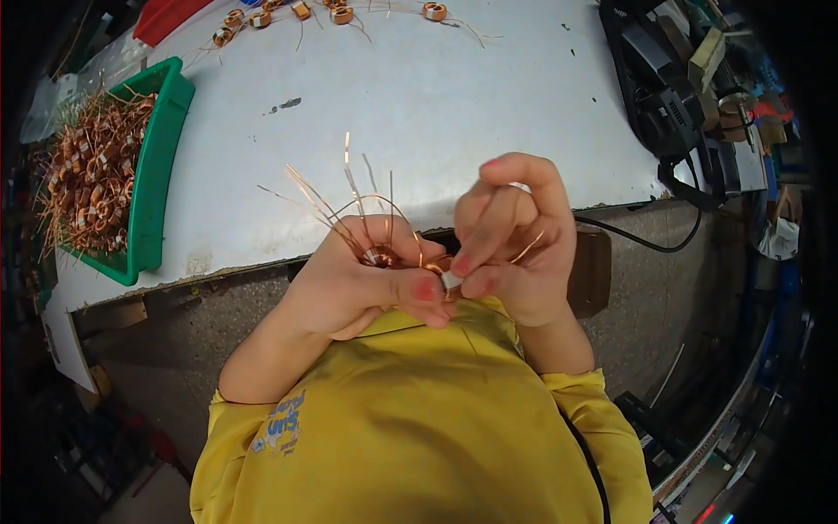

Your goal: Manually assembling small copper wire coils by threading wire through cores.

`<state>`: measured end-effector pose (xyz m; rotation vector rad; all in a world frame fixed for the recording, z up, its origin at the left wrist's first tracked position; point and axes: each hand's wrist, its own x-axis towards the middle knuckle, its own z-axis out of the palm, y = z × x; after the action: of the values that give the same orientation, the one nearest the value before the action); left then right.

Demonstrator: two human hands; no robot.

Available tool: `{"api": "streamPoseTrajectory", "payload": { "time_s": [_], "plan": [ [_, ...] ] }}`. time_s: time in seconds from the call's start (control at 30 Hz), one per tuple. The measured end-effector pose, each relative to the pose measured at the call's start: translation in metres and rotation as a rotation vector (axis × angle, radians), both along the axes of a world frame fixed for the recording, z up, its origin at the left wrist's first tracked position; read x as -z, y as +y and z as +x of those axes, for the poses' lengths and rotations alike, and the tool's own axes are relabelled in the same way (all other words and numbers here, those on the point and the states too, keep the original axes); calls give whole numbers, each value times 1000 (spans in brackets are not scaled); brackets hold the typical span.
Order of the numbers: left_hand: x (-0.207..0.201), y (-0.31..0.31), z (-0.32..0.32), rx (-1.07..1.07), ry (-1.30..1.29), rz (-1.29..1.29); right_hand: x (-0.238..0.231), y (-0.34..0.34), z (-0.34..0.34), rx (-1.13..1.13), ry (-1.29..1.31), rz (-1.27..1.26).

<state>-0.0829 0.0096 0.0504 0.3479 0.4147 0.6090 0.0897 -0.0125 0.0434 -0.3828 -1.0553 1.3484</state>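
In front of my chest, just off the table's near edge, both hands meet at a small copper-wire coil (450, 280) with a pale band on it. My left hand (345, 288) is closed, its thumb and fingers gripping that coil from the left. Another copper coil (377, 258) is tucked in the same palm, with several long wire ends fanning up past the fingers. My right hand (532, 249) pinches the banded coil at its right side with thumb and a finger, the other fingers curled above. A thin wire end shows against the right palm.
A green bin (153, 192) heaped with copper coils (100, 175) stands at the left of the white table (288, 157). Several loose coils (341, 15) lie along the far edge beside a red object (166, 19). Black equipment (668, 113) with a cable is at the right.
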Motion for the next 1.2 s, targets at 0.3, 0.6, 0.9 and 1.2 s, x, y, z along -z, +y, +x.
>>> {"api": "streamPoseTrajectory", "payload": {
  "time_s": [0.3,0.6,0.9,1.2],
  "plan": [
    [-9,-5,3,-52,-56,-126,1,-9,-2,126,-247,-5],
    [0,-13,6,-69,12,-82,-1,-11,2,114,-537,19],
    [3,-20,18,-92,34,-16,8,-10,-15,124,18,-63],
    [4,-22,18,-57,-24,-136,15,-17,-7,29,155,-140]
  ]
}}
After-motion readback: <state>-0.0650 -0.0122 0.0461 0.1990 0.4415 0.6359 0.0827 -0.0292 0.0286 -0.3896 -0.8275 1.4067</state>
